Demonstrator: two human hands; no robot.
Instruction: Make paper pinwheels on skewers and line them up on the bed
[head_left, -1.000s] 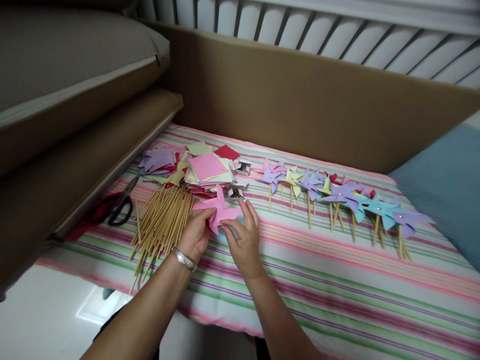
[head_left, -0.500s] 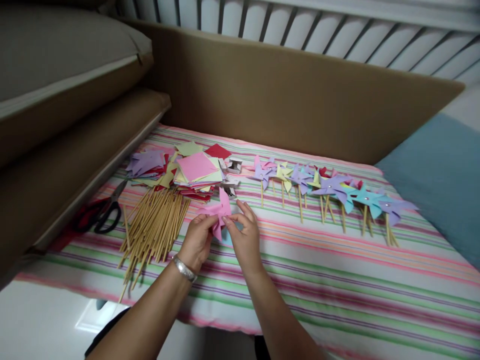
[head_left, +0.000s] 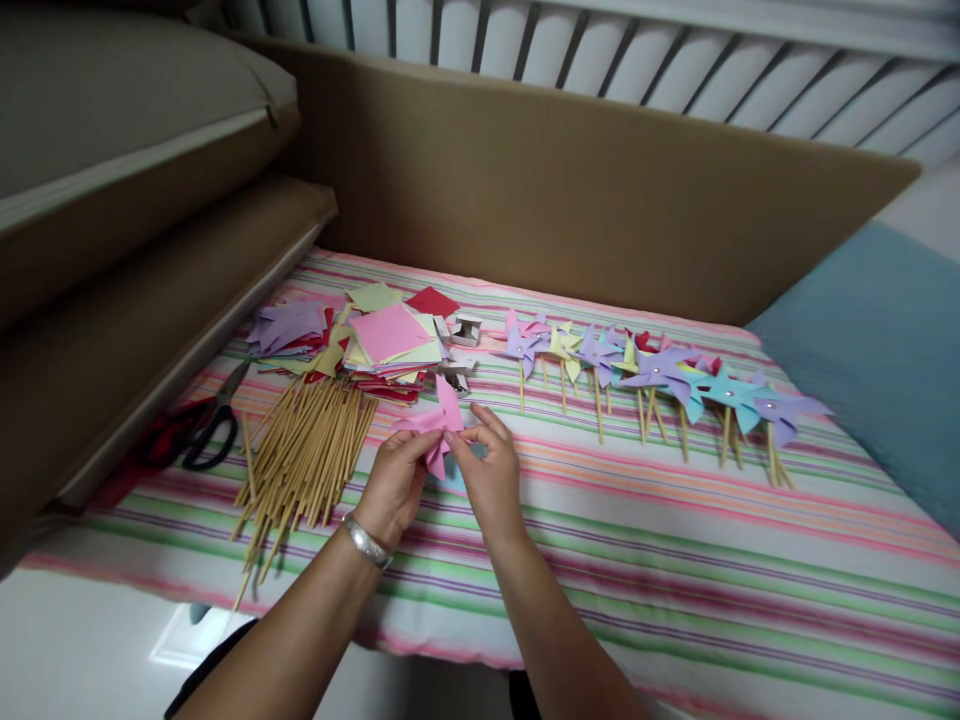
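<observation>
Between both hands is a pink paper pinwheel (head_left: 447, 408), its blades folded toward the middle. My left hand (head_left: 400, 480) is closed on its left side, thumb at the centre. On the other side my right hand (head_left: 489, 465) pinches the centre with thumb and forefinger, the other fingers loosely bent. Whether a pin sits under the fingertips cannot be made out. Left of my hands lies a heap of thin wooden sticks (head_left: 307, 450). Just beyond them are a stack of square coloured papers (head_left: 390, 335) and a small open box (head_left: 456, 380) with tiny metal pieces.
Dark-handled scissors (head_left: 214, 425) lie at the left beside folded brown cushions (head_left: 187, 240). Several finished pinwheels on sticks (head_left: 660, 370) form a row at the right. Cut paper pieces (head_left: 285, 330) and another small box (head_left: 466, 328) lie at the back. A brown panel (head_left: 562, 190) stands behind.
Both thumbs stay at the pinwheel's centre and have drawn slightly closer together. The view has shifted a little; otherwise the things on the striped cloth stay put.
</observation>
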